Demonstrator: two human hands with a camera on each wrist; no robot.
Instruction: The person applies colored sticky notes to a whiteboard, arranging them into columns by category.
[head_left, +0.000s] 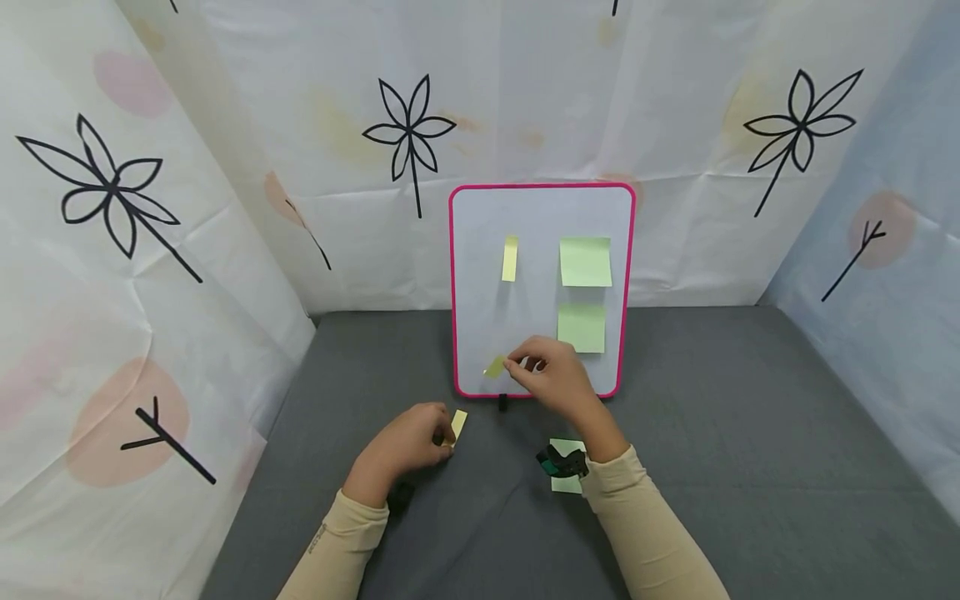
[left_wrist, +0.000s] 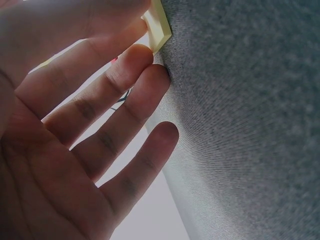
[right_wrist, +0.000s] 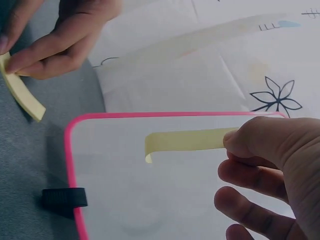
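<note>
Between thumb and index finger, my right hand [head_left: 551,375] pinches one end of a narrow yellow sticky note [right_wrist: 185,141]; its free end curls. The strip hangs in front of the lower part of a pink-framed whiteboard [head_left: 480,308]. Low over the grey cloth, left of the board's foot, my left hand [head_left: 405,442] holds a thin pad of narrow yellow sticky notes [head_left: 459,423] by the fingertips. In the left wrist view, the other fingers spread loosely beside that pad [left_wrist: 159,30]. Another yellow strip [head_left: 509,258] sticks upright on the board's upper left.
Two green square sticky notes [head_left: 585,262] are stuck one above the other on the board's right side. A green square note [head_left: 564,484] lies on the table, partly behind the right wrist's camera. A black foot [head_left: 503,403] shows at the board's lower edge. Patterned cloth walls surround the table.
</note>
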